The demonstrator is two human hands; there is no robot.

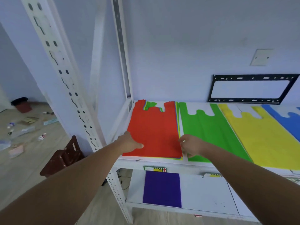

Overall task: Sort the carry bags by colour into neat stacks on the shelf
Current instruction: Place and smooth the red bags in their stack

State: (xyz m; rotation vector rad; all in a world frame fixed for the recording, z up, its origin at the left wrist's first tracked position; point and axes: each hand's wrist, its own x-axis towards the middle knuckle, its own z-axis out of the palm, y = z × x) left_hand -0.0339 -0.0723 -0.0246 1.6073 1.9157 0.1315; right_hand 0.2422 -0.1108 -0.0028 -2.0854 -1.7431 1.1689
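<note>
A mixed pile of carry bags with a red bag on top lies at the left end of the white shelf; green, yellow and blue edges peek out beneath it. To its right lie a green bag, a yellow bag and a blue bag, side by side. My left hand rests flat on the red bag's near left corner. My right hand pinches the pile's near right edge, fingers curled on the bag layers.
A purple bag lies on the lower shelf. A slotted white upright stands at the left. A brown stool sits on the floor beside it, with scattered litter and a dark pot further left. A black wall bracket hangs behind.
</note>
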